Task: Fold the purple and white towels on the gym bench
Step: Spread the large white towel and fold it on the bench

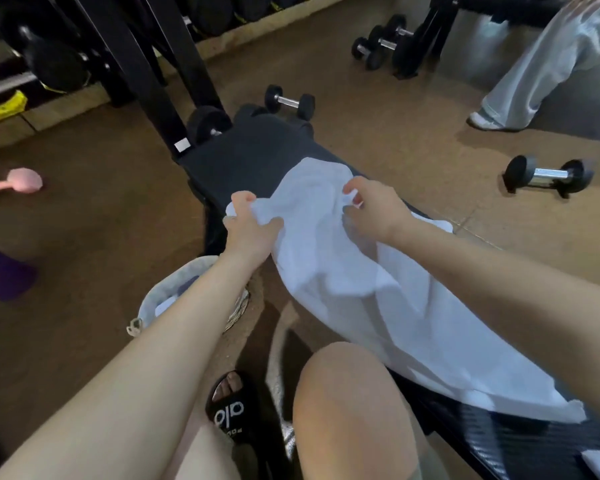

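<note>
The long black padded worktop (257, 157) runs away from the person across a brown gym floor (94, 237). A large white cloth towel (354, 292) lies rumpled along the worktop, its near end trailing beside the person's bare knee. The left hand (252, 230) grips the towel's far left edge, fingers curled round the fabric. The right hand (374, 209) pinches a fold at the far right edge. A pale round basket (167, 296) sits on the floor left of the worktop, and black dumbbells (548, 174) lie well apart.

Both arms outstretched, left grip (249, 226) and right grip (374, 209) pinching.
</note>
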A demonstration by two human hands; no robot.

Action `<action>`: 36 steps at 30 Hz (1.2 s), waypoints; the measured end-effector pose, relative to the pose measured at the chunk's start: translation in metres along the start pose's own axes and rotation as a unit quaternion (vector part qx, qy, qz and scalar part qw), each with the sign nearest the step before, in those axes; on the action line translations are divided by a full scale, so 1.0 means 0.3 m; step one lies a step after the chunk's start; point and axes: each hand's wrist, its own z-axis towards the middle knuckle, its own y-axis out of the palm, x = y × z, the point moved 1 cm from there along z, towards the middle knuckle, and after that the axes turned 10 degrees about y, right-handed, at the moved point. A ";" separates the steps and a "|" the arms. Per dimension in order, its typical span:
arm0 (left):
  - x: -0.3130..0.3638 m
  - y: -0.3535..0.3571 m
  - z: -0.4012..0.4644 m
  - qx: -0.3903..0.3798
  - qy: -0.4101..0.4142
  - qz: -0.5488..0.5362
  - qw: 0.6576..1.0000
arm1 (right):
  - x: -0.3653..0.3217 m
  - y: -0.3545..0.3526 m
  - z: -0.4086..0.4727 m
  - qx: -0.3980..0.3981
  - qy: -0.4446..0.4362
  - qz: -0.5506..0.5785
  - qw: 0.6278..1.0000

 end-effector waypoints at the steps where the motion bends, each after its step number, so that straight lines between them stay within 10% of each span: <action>1: -0.009 -0.002 0.009 0.004 -0.010 -0.001 1.000 | -0.012 0.016 0.051 0.021 -0.005 -0.008 1.000; 18: -0.088 -0.054 0.183 0.169 -0.053 -0.115 0.977 | -0.162 0.049 0.501 0.193 0.034 -0.048 0.979; 27: -0.101 -0.067 0.196 0.106 -0.110 -0.013 0.988 | -0.113 0.146 0.579 0.108 -0.027 -0.071 0.991; 36: -0.085 -0.109 0.199 0.199 -0.145 -0.085 0.965 | -0.158 0.136 0.590 0.161 -0.056 -0.008 0.985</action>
